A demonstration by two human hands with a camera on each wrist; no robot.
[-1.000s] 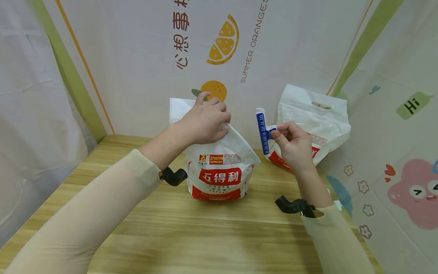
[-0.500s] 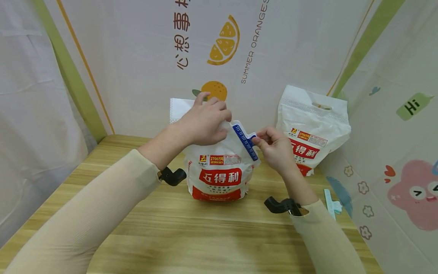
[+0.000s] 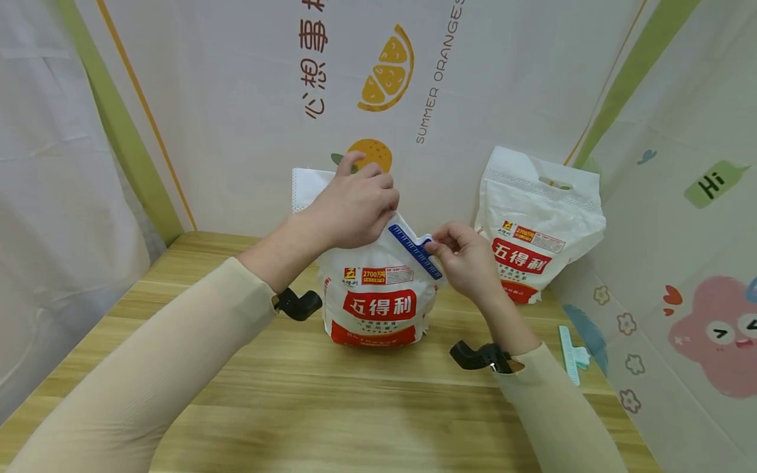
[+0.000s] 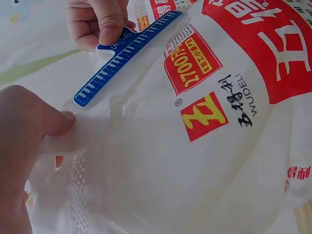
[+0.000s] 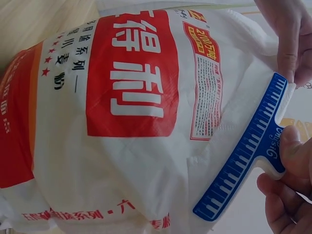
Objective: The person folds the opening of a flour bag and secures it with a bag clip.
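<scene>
A white flour bag [image 3: 378, 303] with red printed labels stands upright in the middle of the table. Its top right side slopes down as a folded edge. My left hand [image 3: 355, 207] pinches the top of the bag; in the left wrist view the thumb [image 4: 58, 122] presses on the white material. A blue and white bag clip [image 3: 414, 251] with a ruled, piano-key pattern lies along the sloping edge. My right hand [image 3: 467, 259] pinches the tab of this clip between thumb and fingers. In the right wrist view the clip [image 5: 243, 156] ends close to the left hand's fingertip.
Behind and to the right stands a second flour bag [image 3: 520, 253] with a handle hole. A pale teal clip [image 3: 571, 355] lies by the table's right edge. White printed curtains [image 3: 236, 118] enclose the back and sides of the wooden table [image 3: 331, 407].
My right hand has brought the blue bag clip leftward from beside the bag onto its sloping edge, then slightly further up-left along it. The left hand has stayed put.
</scene>
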